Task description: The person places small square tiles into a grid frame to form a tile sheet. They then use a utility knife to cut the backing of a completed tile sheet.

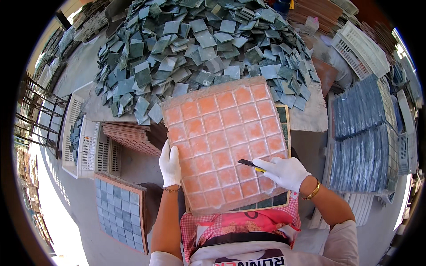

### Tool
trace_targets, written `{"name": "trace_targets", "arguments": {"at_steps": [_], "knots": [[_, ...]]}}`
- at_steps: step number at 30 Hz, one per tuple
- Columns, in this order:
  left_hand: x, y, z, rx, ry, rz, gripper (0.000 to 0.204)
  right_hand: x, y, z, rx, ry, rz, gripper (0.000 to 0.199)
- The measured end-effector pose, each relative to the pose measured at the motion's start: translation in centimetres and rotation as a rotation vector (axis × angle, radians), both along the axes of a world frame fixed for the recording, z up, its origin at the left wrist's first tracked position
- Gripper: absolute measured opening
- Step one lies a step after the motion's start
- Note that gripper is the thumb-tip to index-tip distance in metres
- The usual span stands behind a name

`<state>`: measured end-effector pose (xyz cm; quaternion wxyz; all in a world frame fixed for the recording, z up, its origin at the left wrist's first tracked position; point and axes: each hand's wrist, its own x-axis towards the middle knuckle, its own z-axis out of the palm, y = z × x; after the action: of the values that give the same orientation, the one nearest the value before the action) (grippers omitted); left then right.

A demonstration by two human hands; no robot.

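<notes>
Orange grid mould [224,144] steadied by gloved left hand [170,165] gripping its edge (anti-slip); right hand [286,172] clasps blade [248,163].

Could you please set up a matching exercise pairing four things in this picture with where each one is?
Things:
1. orange grid-patterned square sheet
2. heap of loose grey-green square tiles
3. black-bladed knife with yellow handle
4. white slotted plastic crate

Places:
A. in the gloved right hand
B. far left, beside the table
C. gripped at its edge by the gloved left hand
D. back of the table

Pairs: 1-C, 2-D, 3-A, 4-B
</notes>
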<state>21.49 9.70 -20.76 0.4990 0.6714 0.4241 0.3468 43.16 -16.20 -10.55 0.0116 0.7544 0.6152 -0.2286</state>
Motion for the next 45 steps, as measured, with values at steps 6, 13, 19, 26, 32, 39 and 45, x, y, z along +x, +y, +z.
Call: {"name": "trace_targets", "arguments": {"at_steps": [6, 13, 19, 26, 32, 39, 45], "knots": [[-0.2, 0.0, -0.2, -0.048, -0.003, -0.046, 0.029, 1.7, -0.2, 0.2, -0.021, -0.006, 0.021, 0.043], [0.0, 0.0, -0.2, 0.007, 0.03, -0.016, 0.017, 3.1, -0.1, 0.1, 0.006, -0.062, 0.195, 0.045], [0.0, 0.1, -0.2, 0.051, 0.074, 0.015, 0.016, 3.6, 0.8, 0.7, -0.07, -0.054, 0.279, 0.051], [0.0, 0.1, -0.4, 0.051, 0.064, 0.054, 0.017, 4.1, 0.2, 1.1, -0.238, -0.024, 0.358, 0.056], [0.3, -0.1, -0.2, 0.039, 0.039, 0.066, 0.017, 4.1, -0.6, 1.5, -0.28, 0.031, 0.365, 0.05], [0.2, 0.0, -0.1, 0.032, 0.042, 0.05, 0.018, 4.3, 0.2, 0.7, -0.224, 0.066, 0.209, 0.048], [-0.1, 0.2, -0.7, 0.085, 0.079, 0.069, 0.018, 3.7, -1.1, 0.7, -0.289, 0.187, 0.26, 0.048]]}}
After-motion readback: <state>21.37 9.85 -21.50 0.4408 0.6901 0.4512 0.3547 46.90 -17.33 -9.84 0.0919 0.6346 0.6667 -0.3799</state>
